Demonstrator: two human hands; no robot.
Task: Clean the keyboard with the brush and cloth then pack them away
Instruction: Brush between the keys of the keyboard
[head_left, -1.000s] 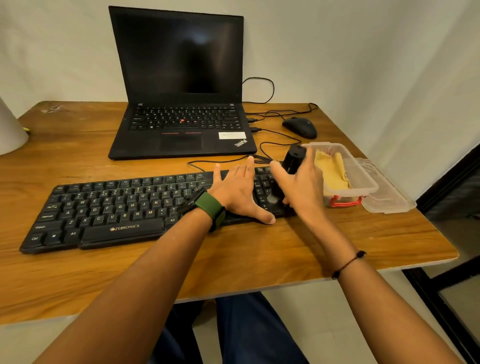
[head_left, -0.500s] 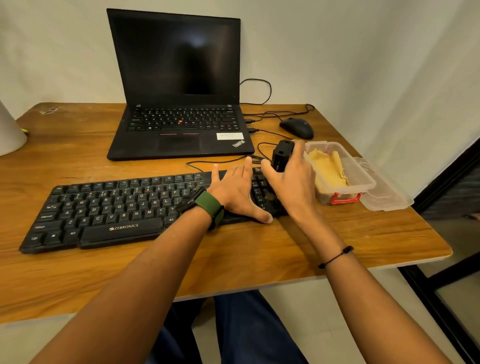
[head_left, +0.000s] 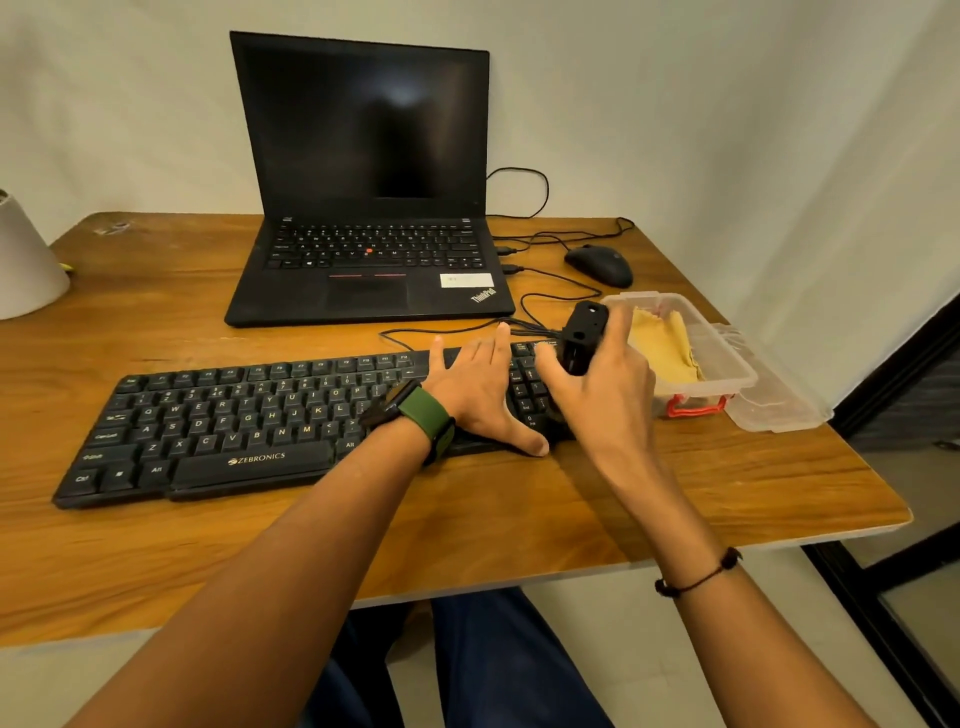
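Keyboard (head_left: 249, 415) w/ laptop (head_left: 363, 208) behind, box (head_left: 727, 364) beside.

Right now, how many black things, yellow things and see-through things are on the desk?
Black: 4: laptop, keyboard, mouse, brush.
Yellow: 1: cloth.
See-through: 2: box, lid.
Total: 7.

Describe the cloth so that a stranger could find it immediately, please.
Start at the laptop, then look right and nearer, past the mouse, to the clear box. The cloth lies crumpled inside. It is the only yellow thing among black devices.
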